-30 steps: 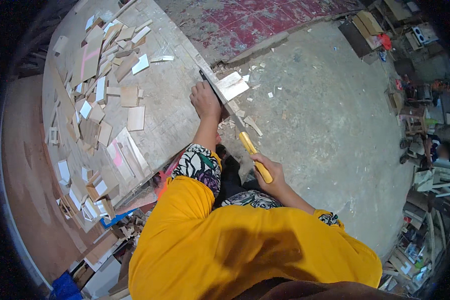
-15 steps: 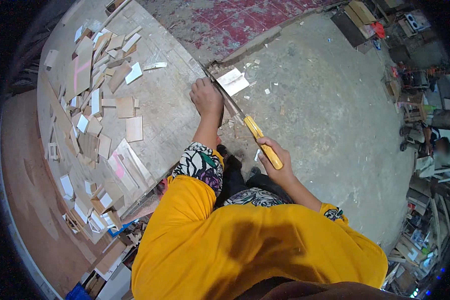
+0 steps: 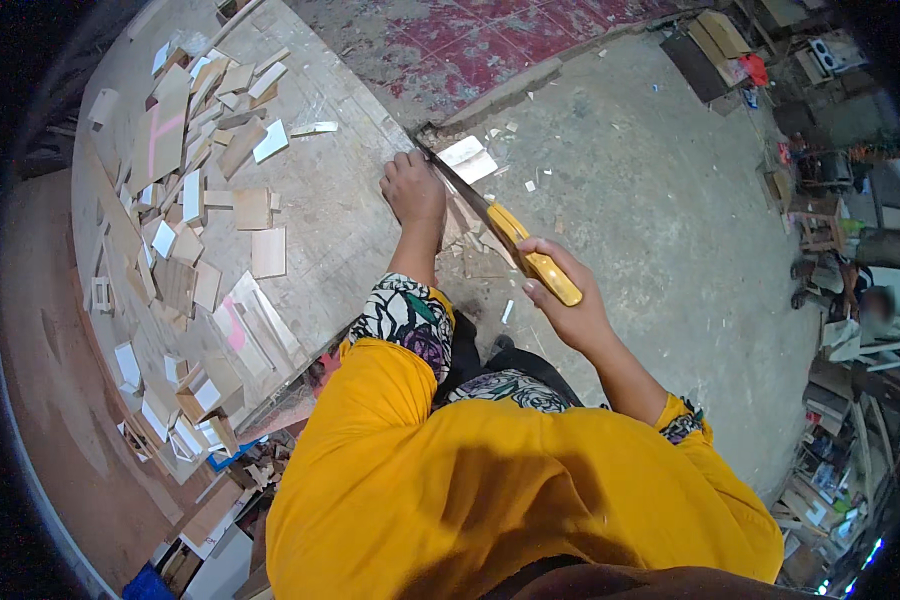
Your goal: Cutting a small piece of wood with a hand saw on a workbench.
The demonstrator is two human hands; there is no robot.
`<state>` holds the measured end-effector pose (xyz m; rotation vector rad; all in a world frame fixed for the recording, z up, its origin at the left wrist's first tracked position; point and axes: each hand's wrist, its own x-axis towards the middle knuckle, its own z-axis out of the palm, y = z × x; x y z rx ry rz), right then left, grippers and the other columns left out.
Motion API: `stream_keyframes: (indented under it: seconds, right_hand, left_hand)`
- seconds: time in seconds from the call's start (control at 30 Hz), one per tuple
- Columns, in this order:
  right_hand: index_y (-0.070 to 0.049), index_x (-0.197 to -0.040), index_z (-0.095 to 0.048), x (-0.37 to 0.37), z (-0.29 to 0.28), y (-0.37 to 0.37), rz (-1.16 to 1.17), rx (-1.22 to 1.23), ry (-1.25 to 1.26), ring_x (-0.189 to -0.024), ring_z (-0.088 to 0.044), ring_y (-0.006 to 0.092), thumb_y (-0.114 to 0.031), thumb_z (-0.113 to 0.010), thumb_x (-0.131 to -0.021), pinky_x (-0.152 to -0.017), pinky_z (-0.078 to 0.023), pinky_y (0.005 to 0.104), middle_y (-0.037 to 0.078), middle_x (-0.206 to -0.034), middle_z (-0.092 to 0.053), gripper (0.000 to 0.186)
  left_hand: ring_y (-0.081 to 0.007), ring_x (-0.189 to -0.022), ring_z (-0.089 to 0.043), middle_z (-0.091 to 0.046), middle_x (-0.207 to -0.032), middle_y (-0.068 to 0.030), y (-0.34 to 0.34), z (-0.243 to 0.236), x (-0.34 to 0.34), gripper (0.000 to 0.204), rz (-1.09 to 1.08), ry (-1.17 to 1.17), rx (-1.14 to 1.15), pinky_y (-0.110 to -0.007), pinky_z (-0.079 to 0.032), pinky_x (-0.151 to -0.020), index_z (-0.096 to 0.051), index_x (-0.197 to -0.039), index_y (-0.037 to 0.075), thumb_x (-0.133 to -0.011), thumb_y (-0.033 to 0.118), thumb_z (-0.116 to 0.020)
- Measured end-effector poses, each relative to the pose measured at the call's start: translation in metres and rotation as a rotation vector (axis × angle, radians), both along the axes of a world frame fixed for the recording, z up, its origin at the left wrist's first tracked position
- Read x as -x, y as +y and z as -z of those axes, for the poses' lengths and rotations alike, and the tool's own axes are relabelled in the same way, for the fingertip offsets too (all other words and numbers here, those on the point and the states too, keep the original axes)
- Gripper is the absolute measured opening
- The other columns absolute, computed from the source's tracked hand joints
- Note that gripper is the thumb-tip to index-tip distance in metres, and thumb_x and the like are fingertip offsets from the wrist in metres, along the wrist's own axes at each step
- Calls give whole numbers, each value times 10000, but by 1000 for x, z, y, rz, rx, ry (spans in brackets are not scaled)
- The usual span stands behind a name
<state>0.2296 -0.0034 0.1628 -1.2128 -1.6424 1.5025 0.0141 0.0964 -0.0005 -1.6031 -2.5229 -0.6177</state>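
Observation:
A handsaw with a yellow handle (image 3: 533,254) slants across the table's right edge, its dark blade (image 3: 462,186) pointing up and to the left. My right hand (image 3: 570,298) is closed around the rear of that handle, over the floor. At the table edge, just left of the blade, my left hand (image 3: 413,190) presses down with its fingers curled. What lies under those fingers is hidden by the hand. The blade passes close by my left knuckles, and its tip reaches the table's corner.
The wooden table (image 3: 335,195) carries a heap of small wood offcuts (image 3: 175,190) on its left side. A grooved board with a pink mark (image 3: 258,325) lies nearer me. White board pieces (image 3: 467,158) and scraps lie on the concrete floor (image 3: 660,230). Clutter lines the far right.
My right hand has pushed the saw forward, away from me, and its handle now sits farther up. My left hand stays at the table edge.

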Motion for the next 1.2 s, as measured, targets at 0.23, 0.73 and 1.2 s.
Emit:
stream_keyframes:
  seconds: [0.23,0.73,1.2]
  right_hand:
    - [-72,-1115,-534,10,-33,24,-67,-39,-117,-1037,-559,180,44,-569,-748,-896,-410,276,88,-1089,-588,386]
    - [-71,-1106,-540,23,-39,36,-66,-8,-167,-1006,-570,194,-11,-593,-769,-876,-421,283,107,-1089,-598,346]
    - [-110,-1106,-560,45,-13,72,-57,112,-133,-760,-563,128,-54,-620,-768,-688,-465,251,40,-929,-603,347]
  left_hand:
    - [-273,-946,-485,-539,-938,-91,-4,-3,-4,157,11,-45,-42,-412,-377,-805,-573,-918,84,-798,141,-489]
    - [-270,-951,-496,-537,-961,-93,1,-10,-2,177,-22,-49,30,-404,-392,-802,-569,-938,81,-831,145,-444]
    - [-270,-933,-491,-532,-928,-85,11,-6,10,139,-7,-14,-24,-403,-392,-790,-557,-908,91,-820,136,-459]
